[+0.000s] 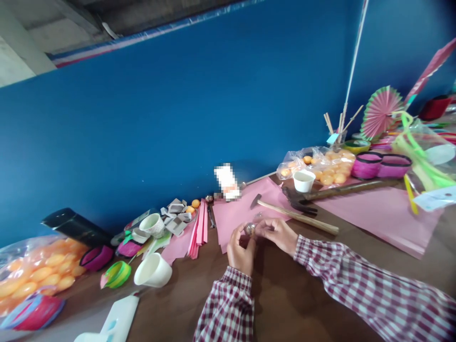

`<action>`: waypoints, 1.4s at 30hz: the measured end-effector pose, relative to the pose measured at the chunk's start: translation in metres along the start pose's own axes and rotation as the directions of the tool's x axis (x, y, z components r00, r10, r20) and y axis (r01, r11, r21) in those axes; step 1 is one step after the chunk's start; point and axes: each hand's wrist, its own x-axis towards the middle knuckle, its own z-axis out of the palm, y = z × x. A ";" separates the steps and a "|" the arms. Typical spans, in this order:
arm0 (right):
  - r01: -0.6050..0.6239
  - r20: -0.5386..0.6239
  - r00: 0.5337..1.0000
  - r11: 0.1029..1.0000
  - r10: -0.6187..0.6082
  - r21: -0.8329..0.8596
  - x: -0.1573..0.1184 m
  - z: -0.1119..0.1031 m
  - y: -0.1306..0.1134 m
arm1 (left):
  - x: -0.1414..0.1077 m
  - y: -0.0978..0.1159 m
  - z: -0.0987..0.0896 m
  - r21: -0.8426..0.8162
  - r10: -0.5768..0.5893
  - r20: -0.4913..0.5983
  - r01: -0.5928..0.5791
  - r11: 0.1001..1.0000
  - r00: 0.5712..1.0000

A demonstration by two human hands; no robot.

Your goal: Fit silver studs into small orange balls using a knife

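Between the fingertips of my left hand (241, 251) sits a small shiny round ball (250, 229), silvery and partly see-through. My right hand (280, 236) is closed in a pinch right beside it, its fingertips at the ball's right side; what they grip, if anything, is too small to make out. Both hands are low over the brown table, at the front edge of a pink paper sheet (231, 216). Just beyond my right hand lies a small hammer (299, 216) with a wooden handle.
A larger claw-like tool (342, 191), a white cup (304, 181) and a bag of orange balls (331, 168) lie right. Leftward are a white cup (153, 270), folded pink paper strips (201, 230), grey pieces (176, 216) and another bag of orange balls (42, 273). A blue wall (160, 118) stands behind.
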 end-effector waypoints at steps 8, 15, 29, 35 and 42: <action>-0.029 0.024 0.999 1.000 0.029 0.004 0.001 0.000 -0.003 | 0.000 0.000 0.000 0.017 0.000 -0.009 0.000 1.000 1.000; -0.016 0.032 0.999 0.999 0.015 0.027 0.001 0.001 0.000 | 0.000 0.001 0.000 -0.051 -0.036 0.006 0.037 0.998 0.999; -0.034 0.047 0.998 0.998 0.031 0.046 0.000 0.001 -0.003 | -0.001 0.000 0.000 -0.034 -0.042 -0.003 0.042 0.999 0.999; -0.012 0.047 0.999 0.999 0.011 0.031 0.000 0.000 -0.001 | -0.001 -0.001 0.001 -0.069 -0.054 0.008 0.055 0.996 0.998; -0.017 0.055 0.998 1.000 0.015 0.024 0.000 0.000 0.002 | 0.000 -0.004 0.003 -0.060 -0.045 -0.030 0.043 0.997 0.999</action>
